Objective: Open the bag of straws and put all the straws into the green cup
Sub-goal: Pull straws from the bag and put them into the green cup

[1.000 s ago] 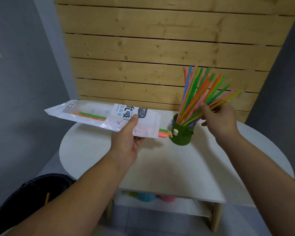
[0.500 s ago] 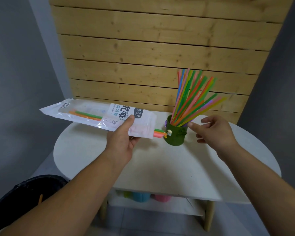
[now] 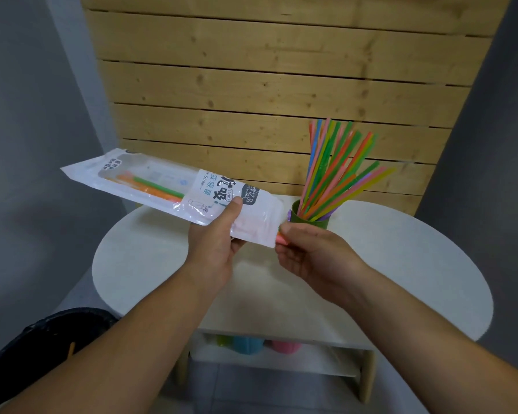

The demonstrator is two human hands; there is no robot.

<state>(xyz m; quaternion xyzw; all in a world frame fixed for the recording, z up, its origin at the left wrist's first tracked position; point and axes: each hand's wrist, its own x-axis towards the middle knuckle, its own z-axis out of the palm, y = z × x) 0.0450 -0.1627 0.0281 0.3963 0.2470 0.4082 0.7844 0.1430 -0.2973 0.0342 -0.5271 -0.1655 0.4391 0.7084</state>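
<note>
Right hand (image 3: pixel 311 255), back from the mostly filled cup (image 3: pixel 311 221) just beyond it, pinches the last straws (image 3: pixel 159 188) in the bag (image 3: pixel 219 189) left hand (image 3: pixel 216 243) grips.

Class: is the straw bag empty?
No, green and orange straws show inside the bag, which the left hand holds.

A: L hand (image 3: pixel 216 243)?
B: Grips bag (image 3: pixel 168 186) near its open end, thumb on top; bag runs out to 10 o'clock.
A: R hand (image 3: pixel 308 255)?
B: Pinches straw ends (image 3: pixel 281 238) poking out. Just behind at 12, green cup (image 3: pixel 308 218) w/ straws (image 3: pixel 338 174) fanned toward 1.
</note>
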